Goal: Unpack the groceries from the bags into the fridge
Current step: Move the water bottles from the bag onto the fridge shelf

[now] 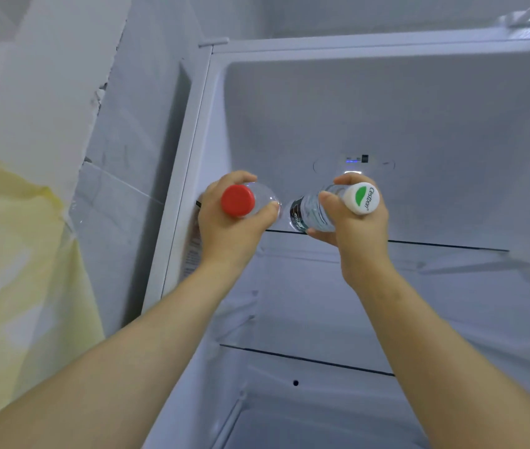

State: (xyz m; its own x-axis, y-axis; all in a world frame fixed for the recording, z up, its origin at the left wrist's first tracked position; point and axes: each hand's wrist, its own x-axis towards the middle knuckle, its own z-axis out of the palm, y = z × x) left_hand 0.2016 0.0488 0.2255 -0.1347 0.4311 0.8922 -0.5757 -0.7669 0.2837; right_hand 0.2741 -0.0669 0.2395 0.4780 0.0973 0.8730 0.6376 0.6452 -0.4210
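Two clear water bottles were held up at the mouth of the open fridge (386, 108), both pointed cap-first back toward the camera with their bases aimed into the top compartment, so each bottle's long axis ran roughly front to back, along the line of the reach. The red-capped bottle (250, 199) sat in the left hand (231, 228), fingers closed around its neck and shoulder just below the cap; the white-capped bottle (328, 205), with a green leaf on its cap, sat in the right hand (357, 228), likewise closed around its upper body. The two were side by side and close, the left one nearest the fridge's left wall. Just beneath and beyond them ran the front edge of the top shelf (451, 246), bare where visible, with a second shelf (305, 358) lower down. To my judgement the coming move turned on that axis: each bottle needed tipping upright, or laying flat base-first, once past the shelf lip. Neither hand looked clearly nearer. A yellow bag (14, 254) hung off to the left, outside the fridge.
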